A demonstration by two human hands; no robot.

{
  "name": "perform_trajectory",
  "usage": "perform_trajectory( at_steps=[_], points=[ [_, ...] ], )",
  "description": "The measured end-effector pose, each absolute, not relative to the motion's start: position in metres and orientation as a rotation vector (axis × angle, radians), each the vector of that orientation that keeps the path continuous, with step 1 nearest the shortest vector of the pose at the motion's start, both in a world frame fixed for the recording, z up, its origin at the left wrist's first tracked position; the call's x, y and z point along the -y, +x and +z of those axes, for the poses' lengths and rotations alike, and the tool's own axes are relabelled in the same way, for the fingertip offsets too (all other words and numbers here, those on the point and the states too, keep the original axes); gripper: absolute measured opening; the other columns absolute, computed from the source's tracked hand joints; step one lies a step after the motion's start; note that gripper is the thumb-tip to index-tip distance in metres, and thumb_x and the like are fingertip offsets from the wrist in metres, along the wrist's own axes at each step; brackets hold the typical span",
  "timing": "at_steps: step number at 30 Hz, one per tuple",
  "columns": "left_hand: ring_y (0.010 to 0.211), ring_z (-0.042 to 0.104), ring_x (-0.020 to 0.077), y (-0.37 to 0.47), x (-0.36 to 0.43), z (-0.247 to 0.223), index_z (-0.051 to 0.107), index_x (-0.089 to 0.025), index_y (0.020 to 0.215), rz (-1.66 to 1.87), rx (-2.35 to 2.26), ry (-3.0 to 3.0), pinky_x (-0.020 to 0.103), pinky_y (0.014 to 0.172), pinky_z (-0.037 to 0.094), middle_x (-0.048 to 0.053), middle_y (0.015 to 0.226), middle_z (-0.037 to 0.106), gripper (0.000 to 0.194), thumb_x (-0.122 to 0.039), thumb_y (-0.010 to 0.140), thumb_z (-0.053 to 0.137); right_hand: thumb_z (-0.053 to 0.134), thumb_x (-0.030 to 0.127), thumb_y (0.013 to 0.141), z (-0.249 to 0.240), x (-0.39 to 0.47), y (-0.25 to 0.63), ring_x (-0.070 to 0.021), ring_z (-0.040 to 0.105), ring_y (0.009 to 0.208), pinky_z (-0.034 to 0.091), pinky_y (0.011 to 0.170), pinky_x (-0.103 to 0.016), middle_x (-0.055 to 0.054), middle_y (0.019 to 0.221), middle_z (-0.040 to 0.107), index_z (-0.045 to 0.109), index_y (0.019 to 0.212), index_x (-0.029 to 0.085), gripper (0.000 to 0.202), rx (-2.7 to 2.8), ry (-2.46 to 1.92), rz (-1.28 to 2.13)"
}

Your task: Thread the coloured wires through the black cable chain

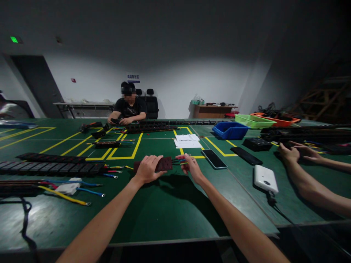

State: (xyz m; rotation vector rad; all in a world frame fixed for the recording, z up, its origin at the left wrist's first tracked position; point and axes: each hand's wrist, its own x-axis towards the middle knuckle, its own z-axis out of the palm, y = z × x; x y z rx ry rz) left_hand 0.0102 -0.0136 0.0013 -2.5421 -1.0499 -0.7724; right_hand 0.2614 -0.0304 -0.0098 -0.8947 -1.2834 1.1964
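A dark reddish-brown strip (166, 164) is gripped in my left hand (149, 168), whose fingers wrap over its middle, just above the green table (153, 219). Short coloured wires, blue, green and yellow among them, come out of its right end. My right hand (192, 167) pinches these wires (179, 160) near their tips with thumb and fingers. White papers (187, 141) lie beyond my hands, and a phone (214, 159) rests to the right of my right hand.
Black strips (55, 168) with ring-ended cables lie at left. At right are a white power bank (265, 178), a dark phone (246, 155), a blue bin (230, 130) and a green basket (255, 121). A neighbour's hands (290, 155) work at far right; another person (130, 106) sits opposite.
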Motion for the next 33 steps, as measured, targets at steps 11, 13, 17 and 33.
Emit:
perform_trajectory(
  at_steps=[11,13,17,33],
  points=[
    [0.1,0.063,0.0307,0.0096,0.012,-0.0007,0.052,-0.014,0.135,-0.775,1.037,-2.541,0.044,0.086,0.045,0.016,0.116,0.067,0.067,-0.065,0.091,0.054,0.046,0.072,0.09,-0.01,0.0306,0.2624,-0.0096,0.047,0.042,0.034,0.04,-0.02,-0.001,0.056,0.057,0.075,0.104,0.014,0.067,1.297,-0.94,1.128],
    [0.1,0.063,0.0306,0.0099,0.0118,-0.0008,0.051,-0.014,0.135,-0.781,1.04,-2.543,0.044,0.086,0.045,0.016,0.116,0.067,0.067,-0.065,0.091,0.054,0.046,0.072,0.09,-0.0091,0.031,0.2629,-0.0103,0.047,0.042,0.035,0.04,-0.021,-0.001,0.055,0.057,0.075,0.104,0.014,0.067,1.288,-0.93,1.146],
    [0.1,0.063,0.0305,0.0101,0.0117,-0.0007,0.051,-0.014,0.135,-0.789,1.041,-2.543,0.044,0.086,0.045,0.016,0.116,0.067,0.068,-0.065,0.091,0.055,0.043,0.073,0.09,-0.0064,0.0322,0.2632,-0.0116,0.048,0.045,0.035,0.041,-0.021,-0.003,0.057,0.059,0.075,0.104,0.014,0.069,1.249,-0.905,1.22],
    [0.101,0.063,0.0312,0.0094,0.012,-0.0013,0.051,-0.015,0.136,-0.759,1.037,-2.552,0.045,0.086,0.045,0.016,0.118,0.067,0.068,-0.065,0.091,0.055,0.045,0.067,0.091,-0.0063,0.0312,0.2656,-0.01,0.046,0.042,0.034,0.041,-0.021,-0.002,0.053,0.057,0.078,0.101,0.011,0.066,1.281,-0.982,1.126]
  ],
)
